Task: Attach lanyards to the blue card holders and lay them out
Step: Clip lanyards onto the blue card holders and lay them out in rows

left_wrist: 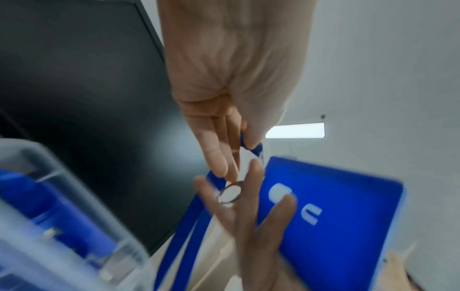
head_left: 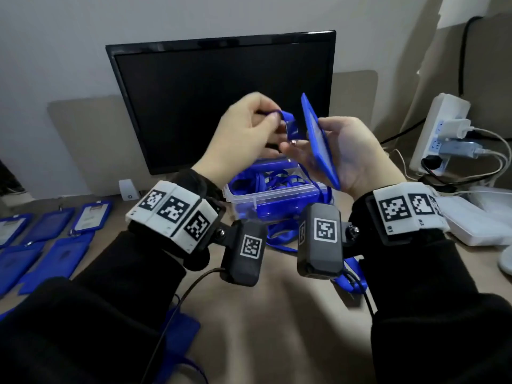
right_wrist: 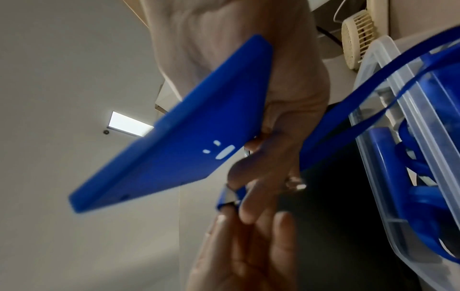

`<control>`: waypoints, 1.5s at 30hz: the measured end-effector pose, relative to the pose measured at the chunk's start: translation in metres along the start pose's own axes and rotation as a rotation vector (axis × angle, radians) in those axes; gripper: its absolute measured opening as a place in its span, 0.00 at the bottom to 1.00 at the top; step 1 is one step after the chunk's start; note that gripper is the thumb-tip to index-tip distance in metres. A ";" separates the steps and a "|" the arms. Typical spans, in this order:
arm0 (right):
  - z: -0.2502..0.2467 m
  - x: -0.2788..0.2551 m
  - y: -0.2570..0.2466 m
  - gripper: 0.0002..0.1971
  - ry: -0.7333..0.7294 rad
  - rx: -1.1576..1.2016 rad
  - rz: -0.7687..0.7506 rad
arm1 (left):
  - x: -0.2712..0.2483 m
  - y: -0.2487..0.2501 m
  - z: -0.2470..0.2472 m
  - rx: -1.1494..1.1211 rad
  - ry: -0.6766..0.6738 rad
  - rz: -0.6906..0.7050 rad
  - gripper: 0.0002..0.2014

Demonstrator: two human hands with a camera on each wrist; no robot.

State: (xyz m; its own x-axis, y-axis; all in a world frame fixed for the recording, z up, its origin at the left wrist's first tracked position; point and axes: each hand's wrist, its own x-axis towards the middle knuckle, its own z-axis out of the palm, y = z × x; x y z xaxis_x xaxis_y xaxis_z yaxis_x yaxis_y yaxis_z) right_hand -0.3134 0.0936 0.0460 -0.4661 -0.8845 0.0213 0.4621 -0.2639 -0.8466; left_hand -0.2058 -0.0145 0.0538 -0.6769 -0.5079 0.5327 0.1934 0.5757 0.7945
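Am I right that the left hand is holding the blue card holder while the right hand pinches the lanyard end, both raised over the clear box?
Not quite: the hands are swapped. In the head view the right hand holds the blue card holder, and the left hand pinches the lanyard end. Both are indeed raised over the clear box.

person's worn equipment: sleeves, wrist bands, camera units

both arms wear black long sleeves. each wrist carries a white segmented band printed with black square coded markers; the right band bears small lettering too small to read. a dark grey camera housing hangs off each band, each showing a marker; a silver screw shows at the right mount. black cable trails from the left unit.
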 end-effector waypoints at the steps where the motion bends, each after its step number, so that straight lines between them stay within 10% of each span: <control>1: 0.002 0.000 0.002 0.25 -0.028 -0.002 0.017 | 0.000 0.006 -0.003 -0.018 0.022 0.044 0.07; 7: 0.021 -0.001 0.015 0.20 -0.135 0.051 0.016 | -0.013 0.025 -0.026 0.058 0.111 0.195 0.05; 21: 0.057 0.000 0.050 0.14 -0.019 0.065 -0.202 | -0.077 0.007 -0.143 -0.027 0.415 -0.040 0.10; 32: 0.135 0.027 0.120 0.19 -0.253 -0.236 0.136 | -0.107 -0.021 -0.196 0.383 0.180 -0.203 0.12; 36: 0.135 0.032 0.127 0.22 -0.166 -0.409 0.289 | -0.110 -0.021 -0.204 0.327 0.167 -0.232 0.10; 45: 0.121 0.032 0.117 0.14 0.056 -0.727 0.139 | -0.107 -0.028 -0.192 0.285 0.182 -0.176 0.18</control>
State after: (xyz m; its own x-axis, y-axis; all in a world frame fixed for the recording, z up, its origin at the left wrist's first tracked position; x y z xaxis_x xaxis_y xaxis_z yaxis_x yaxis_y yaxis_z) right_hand -0.1829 -0.0118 0.0122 -0.4864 -0.8651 -0.1222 -0.0871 0.1872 -0.9785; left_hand -0.0020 -0.0993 0.0306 -0.5399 -0.7059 0.4585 -0.1372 0.6113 0.7794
